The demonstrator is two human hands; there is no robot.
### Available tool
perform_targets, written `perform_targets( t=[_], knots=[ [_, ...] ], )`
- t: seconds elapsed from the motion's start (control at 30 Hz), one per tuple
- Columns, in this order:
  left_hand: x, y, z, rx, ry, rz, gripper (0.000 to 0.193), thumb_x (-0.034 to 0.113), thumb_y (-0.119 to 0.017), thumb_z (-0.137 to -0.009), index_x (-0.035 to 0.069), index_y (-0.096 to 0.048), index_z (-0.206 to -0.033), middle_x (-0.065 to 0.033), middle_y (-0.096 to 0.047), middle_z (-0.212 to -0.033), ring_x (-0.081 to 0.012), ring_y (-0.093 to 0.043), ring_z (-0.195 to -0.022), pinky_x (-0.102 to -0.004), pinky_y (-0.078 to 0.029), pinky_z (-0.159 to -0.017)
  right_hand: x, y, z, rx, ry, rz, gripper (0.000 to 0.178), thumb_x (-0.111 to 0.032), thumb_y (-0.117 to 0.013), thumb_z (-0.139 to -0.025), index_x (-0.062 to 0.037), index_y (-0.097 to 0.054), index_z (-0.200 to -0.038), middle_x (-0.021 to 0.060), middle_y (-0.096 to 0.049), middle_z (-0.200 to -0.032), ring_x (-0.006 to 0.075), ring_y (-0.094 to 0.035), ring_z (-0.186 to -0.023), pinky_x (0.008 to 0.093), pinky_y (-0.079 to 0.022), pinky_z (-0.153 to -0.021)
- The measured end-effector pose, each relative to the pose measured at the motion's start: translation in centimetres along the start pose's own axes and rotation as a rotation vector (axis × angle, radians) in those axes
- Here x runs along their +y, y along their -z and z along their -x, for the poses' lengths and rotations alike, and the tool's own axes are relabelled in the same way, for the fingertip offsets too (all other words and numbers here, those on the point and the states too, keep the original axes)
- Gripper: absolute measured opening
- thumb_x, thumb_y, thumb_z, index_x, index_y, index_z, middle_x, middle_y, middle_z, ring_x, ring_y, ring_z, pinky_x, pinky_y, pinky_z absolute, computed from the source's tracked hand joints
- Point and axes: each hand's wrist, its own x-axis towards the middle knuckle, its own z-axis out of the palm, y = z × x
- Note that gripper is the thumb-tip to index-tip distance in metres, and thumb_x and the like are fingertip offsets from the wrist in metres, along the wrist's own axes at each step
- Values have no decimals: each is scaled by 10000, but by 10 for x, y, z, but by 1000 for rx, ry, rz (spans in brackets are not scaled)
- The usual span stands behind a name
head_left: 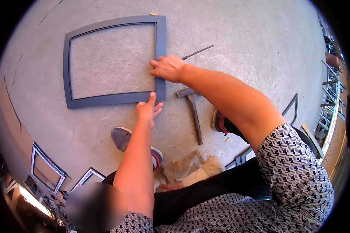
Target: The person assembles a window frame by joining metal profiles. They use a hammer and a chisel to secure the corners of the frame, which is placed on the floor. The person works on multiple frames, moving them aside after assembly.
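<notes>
A dark grey rectangular frame (pixel 114 98) lies on the concrete floor in front of me, its bare opening showing the floor. My right hand (pixel 168 68) is closed over the frame's right side, fingers curled over the inner edge. At the near right corner my left hand (pixel 147 110) grips the bottom rail, thumb on top and the other fingers at the outer edge. A hammer (pixel 194 116) with a dark handle lies just right of that corner. Beyond my right wrist sticks out a thin dark rod (pixel 200 51), its near end hidden by the hand.
My shoes (pixel 121 136) flank the hammer. Crumpled yellowish packing material (pixel 198 171) lies between my legs. Smaller frames rest at the lower left (pixel 46 171) and the right (pixel 291 106). A metal rack (pixel 330 110) stands along the right edge. Small yellowish bits dot the floor.
</notes>
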Motion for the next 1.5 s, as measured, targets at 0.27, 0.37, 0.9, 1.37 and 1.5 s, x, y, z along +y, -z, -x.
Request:
perform_targets(
  t=[0.27,0.37,0.9,1.37,1.5],
  knots=[
    [4,-3,-8,55,22,-126,523,523,-774,-940,19,-688,-1049,-104,-767,-973,-168,-735,-817,-304,-594,-702,2,-3,1,52,20,4,199,-133,-629,-928,-154,-678,-1119,64,-606,-1188,278,-703,-1022,389,-629,-766],
    [3,-2,-6,88,-8,-118,497,496,-776,-950,7,-696,-986,-115,-769,-918,-173,-731,-751,-296,-577,-655,2,1,-2,37,49,11,193,-141,-624,-931,-153,-679,-1116,61,-612,-1181,274,-705,-1016,387,-628,-769],
    [13,9,-8,164,-7,-292,489,478,-739,-982,-5,-675,-935,-127,-760,-828,-149,-688,-628,-297,-541,-548,-21,2,9,60,-83,-114,248,-150,-622,-939,-132,-618,-1186,113,-588,-1233,283,-707,-998,436,-596,-726],
    [25,-34,66,-208,-340,-576,268,180,-717,-962,2,-679,-1158,-116,-753,-1066,-171,-703,-939,-321,-554,-809,-84,31,68,735,-702,-1282,244,-246,-627,-1047,-25,-557,-969,244,-634,-834,423,-629,-777,505,-492,-696],
    [60,-72,116,-290,-327,-697,354,189,-726,-937,26,-676,-1247,-121,-736,-1195,-189,-677,-1096,-359,-527,-958,-89,40,86,809,-822,-1544,294,-281,-643,-1061,-19,-572,-951,225,-603,-750,331,-585,-667,433,-491,-642]
  ],
)
